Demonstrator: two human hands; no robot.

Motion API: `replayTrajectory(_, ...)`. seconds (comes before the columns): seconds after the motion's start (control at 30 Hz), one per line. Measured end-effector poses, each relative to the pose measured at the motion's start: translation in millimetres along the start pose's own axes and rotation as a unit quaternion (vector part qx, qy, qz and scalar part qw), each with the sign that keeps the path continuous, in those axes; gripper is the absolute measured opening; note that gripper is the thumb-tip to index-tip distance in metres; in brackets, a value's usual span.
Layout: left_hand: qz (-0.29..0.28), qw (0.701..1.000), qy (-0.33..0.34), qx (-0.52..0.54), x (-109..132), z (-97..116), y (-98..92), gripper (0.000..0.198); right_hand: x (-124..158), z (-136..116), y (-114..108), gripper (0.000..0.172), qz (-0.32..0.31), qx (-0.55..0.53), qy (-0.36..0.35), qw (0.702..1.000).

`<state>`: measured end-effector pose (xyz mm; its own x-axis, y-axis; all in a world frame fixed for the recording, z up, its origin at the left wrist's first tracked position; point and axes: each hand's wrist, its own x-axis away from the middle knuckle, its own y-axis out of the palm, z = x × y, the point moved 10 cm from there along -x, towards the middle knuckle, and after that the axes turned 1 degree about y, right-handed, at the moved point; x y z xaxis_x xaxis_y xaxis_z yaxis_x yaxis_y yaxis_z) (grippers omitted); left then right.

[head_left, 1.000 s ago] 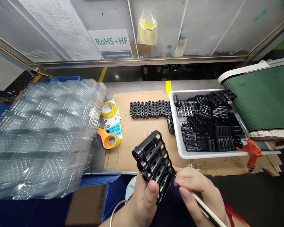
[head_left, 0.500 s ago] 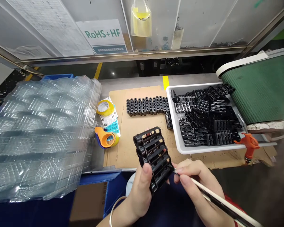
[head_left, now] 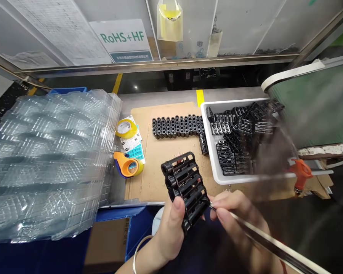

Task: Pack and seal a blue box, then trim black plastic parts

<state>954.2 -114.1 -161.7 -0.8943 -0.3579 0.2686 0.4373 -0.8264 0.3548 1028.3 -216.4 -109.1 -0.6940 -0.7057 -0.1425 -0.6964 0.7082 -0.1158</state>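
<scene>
My left hand (head_left: 171, 228) is closed around a black ribbed plastic part (head_left: 187, 186), holding it tilted above the front of the table with the thumb on its near side. The part has parallel bars and ring-shaped ends. In my right hand (head_left: 237, 213) is a slim cream-and-black hand tool (head_left: 270, 240), pinched between thumb and fingers. Its thin dark tip meets the lower right edge of the part; the exact contact is too small to make out. Similar black parts (head_left: 177, 126) stand in rows on a cardboard sheet (head_left: 157, 175) behind.
A white tray (head_left: 214, 160) of loose black parts stands at right, partly covered by a dark blur. Near it lie an orange tool (head_left: 300, 173) and a green belt surface (head_left: 317, 110). Clear plastic trays (head_left: 51, 163), a tape roll (head_left: 126, 128) and an orange tape dispenser (head_left: 127, 165) occupy the left.
A blurred dark shape has spread leftward over the right side of the white tray. Both hands, the part and the tool stay almost in place.
</scene>
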Motion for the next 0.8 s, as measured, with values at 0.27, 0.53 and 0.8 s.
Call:
replayTrajectory(0.27,-0.028,0.999,0.031,-0.014,0.0,4.4,4.0,0.072,0.7,0.3,2.0,0.011,0.0,-0.024,0.003,1.0)
replayTrajectory(0.53,-0.029,0.999,0.025,0.008,1.1,-0.8,3.8,0.071,3.0,3.0,2.5,0.013,-0.004,-0.005,0.005,1.0)
replayTrajectory(0.8,-0.028,0.999,0.031,-0.008,1.7,1.7,3.0,0.071,3.0,5.2,0.8,0.011,0.004,-0.025,0.016,1.0)
